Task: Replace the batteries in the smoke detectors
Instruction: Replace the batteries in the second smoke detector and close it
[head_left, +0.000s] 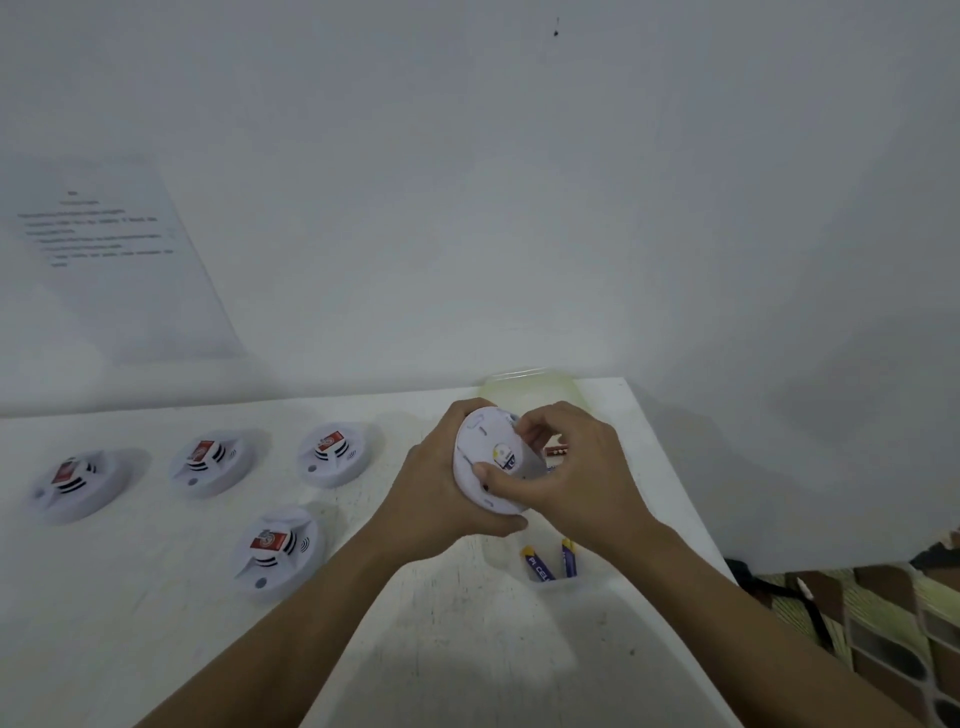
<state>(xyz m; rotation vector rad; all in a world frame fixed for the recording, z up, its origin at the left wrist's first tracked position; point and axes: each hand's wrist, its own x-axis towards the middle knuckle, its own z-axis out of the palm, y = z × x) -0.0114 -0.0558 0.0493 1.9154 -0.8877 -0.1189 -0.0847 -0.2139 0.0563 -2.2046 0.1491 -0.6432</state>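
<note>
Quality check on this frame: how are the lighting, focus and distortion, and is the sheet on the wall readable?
Head view: dim, even light, no glare; the sheet of paper is blurred, its text unreadable; wide-angle distortion slightly bows the table edge; the left hand and right hand gripping the held smoke detector look slightly soft; faint shadow under the forearms.

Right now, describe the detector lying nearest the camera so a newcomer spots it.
On the white table, four smoke detectors lie beside the left hand. Three form a back row; this detector lies alone in front, nearest the left forearm.
</note>
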